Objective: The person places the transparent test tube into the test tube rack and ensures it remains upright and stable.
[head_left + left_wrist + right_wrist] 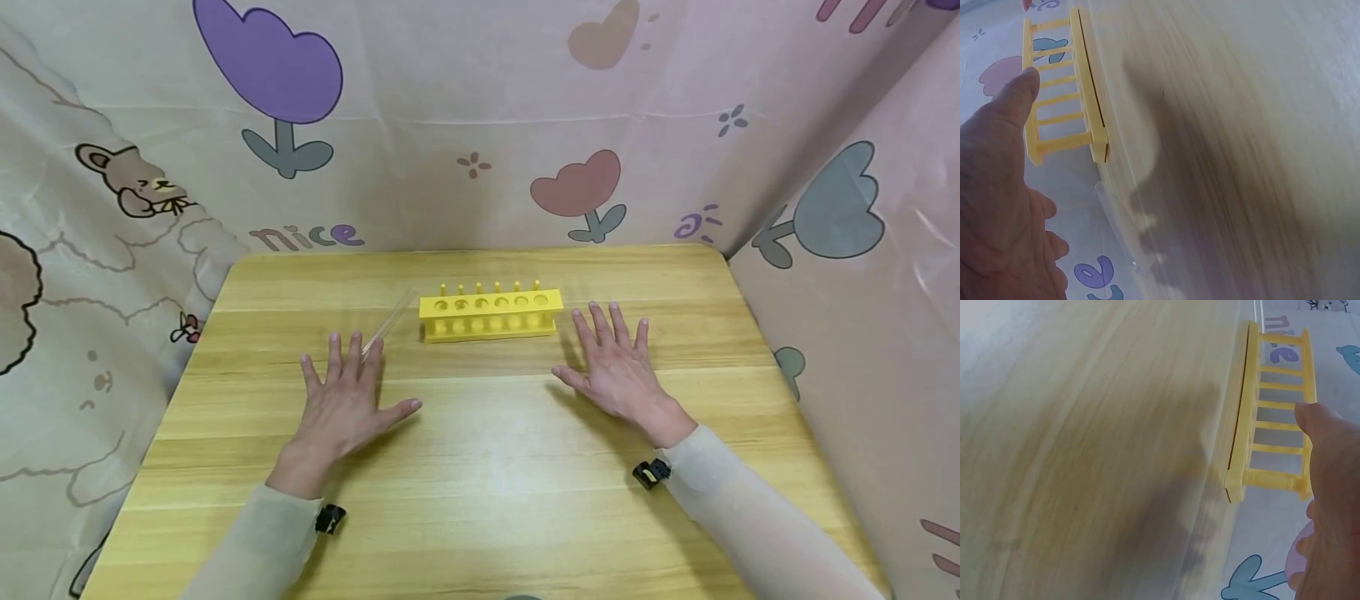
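A yellow test tube rack [491,315] with a row of round holes and short pegs stands toward the back of the table. Left of it lies a clear glass-like tube [392,318], slanted, its near end by the fingertips of my left hand [341,412]. That hand is spread, palm down, with nothing in it. My right hand [618,379] is spread too, empty, its fingertips just right of the rack. Each wrist view shows the rack [1088,81] [1244,419] side-on beyond the thumb. The tube [1113,215] shows faintly in the left wrist view.
The light wooden table [480,483] carries both hands' shadows. A patterned curtain [420,167] hangs behind it and at both sides. Small black devices [330,518] sit at both wrists. A grey rounded edge [522,597] shows at the bottom of the head view.
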### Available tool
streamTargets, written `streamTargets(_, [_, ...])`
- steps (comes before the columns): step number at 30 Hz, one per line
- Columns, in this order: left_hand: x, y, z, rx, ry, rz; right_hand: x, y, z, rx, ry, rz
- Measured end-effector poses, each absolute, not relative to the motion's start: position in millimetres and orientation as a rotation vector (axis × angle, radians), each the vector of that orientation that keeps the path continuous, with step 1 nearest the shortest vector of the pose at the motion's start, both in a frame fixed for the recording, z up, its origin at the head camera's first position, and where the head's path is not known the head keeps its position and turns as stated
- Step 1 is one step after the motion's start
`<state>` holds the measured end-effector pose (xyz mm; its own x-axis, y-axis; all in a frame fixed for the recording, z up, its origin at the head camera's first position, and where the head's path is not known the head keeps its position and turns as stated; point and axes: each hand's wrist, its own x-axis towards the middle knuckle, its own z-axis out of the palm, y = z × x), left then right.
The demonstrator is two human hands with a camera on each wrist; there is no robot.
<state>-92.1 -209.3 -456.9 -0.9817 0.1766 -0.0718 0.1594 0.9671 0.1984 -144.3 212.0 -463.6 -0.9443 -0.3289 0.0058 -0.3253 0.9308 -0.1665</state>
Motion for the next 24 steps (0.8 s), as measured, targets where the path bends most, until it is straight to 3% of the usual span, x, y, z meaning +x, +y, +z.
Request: streamTargets(24, [-98.8,-218.8,-453.2,0.199,3.019,0.304,-160.3,211.7,-459.3,-0.605,3.110,-0.199])
